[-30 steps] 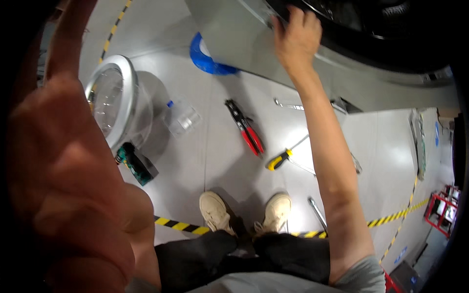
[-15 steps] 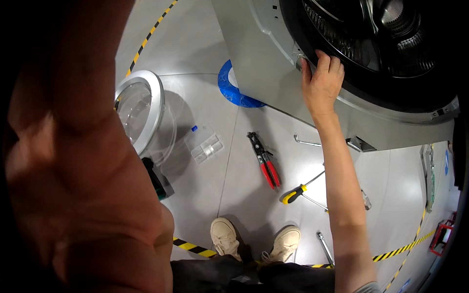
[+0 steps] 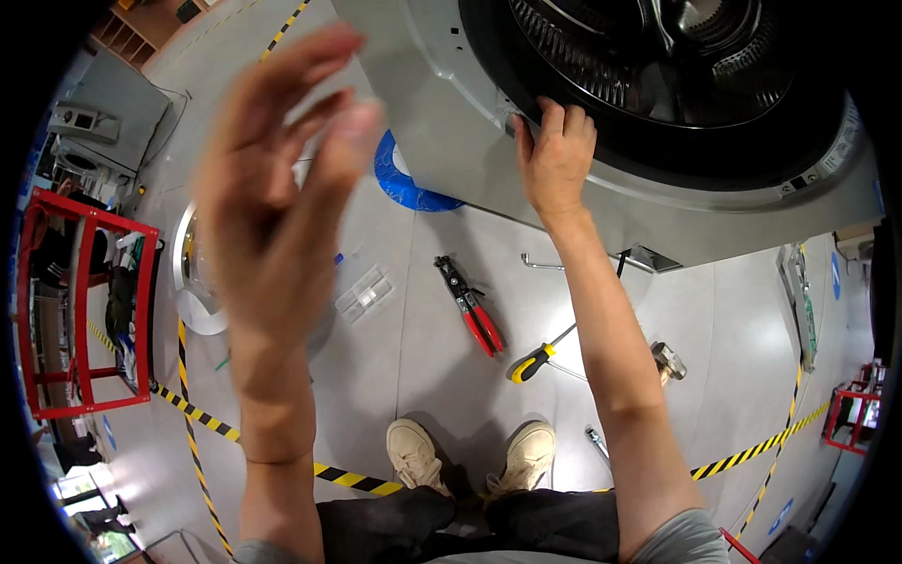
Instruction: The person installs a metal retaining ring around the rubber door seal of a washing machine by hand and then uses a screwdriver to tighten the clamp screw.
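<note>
My right hand (image 3: 561,160) is at the rim of a washing machine's round opening. Its fingers curl over the black rubber door gasket (image 3: 648,150), and the thumb is beside the light grey front panel (image 3: 470,174). Whatever lies under those fingertips is hidden. Blurred by motion, my left hand (image 3: 282,188) is raised high on the left, fingers apart and bent, with nothing visible in it. Inside the gasket shows the shiny metal drum (image 3: 601,70). Behind my left hand, the round washing machine door (image 3: 193,305) is partly covered.
On the floor lie red-handled pliers (image 3: 468,305), a yellow-black screwdriver (image 3: 534,363), a hammer (image 3: 669,360), a bent metal wrench (image 3: 540,263) and a clear plastic box (image 3: 366,293). A blue ring (image 3: 406,188) sits under the machine's edge. A red rack (image 3: 85,399) stands left.
My left arm has drawn away from the camera, so the left hand now shows over the floor. The view has shifted. My right hand stays at the gasket rim.
</note>
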Demonstrator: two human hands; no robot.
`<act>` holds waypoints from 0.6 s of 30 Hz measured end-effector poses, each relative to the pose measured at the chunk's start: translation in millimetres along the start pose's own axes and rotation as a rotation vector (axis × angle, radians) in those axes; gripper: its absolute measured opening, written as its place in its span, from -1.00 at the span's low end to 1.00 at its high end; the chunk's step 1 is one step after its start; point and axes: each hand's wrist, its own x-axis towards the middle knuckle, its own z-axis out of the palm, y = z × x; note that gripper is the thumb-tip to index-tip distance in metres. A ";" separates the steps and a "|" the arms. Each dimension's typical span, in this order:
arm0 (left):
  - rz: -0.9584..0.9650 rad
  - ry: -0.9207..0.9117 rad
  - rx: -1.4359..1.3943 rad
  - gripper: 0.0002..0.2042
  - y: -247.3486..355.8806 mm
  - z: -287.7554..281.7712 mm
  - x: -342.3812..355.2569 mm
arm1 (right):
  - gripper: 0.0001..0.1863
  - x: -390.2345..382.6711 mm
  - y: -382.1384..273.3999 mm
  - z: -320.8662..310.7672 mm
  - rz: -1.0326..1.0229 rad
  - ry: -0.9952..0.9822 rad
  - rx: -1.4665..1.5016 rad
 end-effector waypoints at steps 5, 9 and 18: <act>-0.192 -0.185 0.502 -0.53 -54.4 21.8 -23.5 | -0.58 3.3 -8.9 1.3 -0.018 -0.001 0.016; -0.195 -0.310 0.752 -0.45 -82.8 51.2 -47.3 | -0.57 3.8 -6.2 -1.3 -0.018 -0.010 0.002; -0.177 -0.821 0.766 -0.42 -125.0 65.1 -181.5 | -0.62 -4.0 -1.3 11.4 -0.086 0.013 -0.014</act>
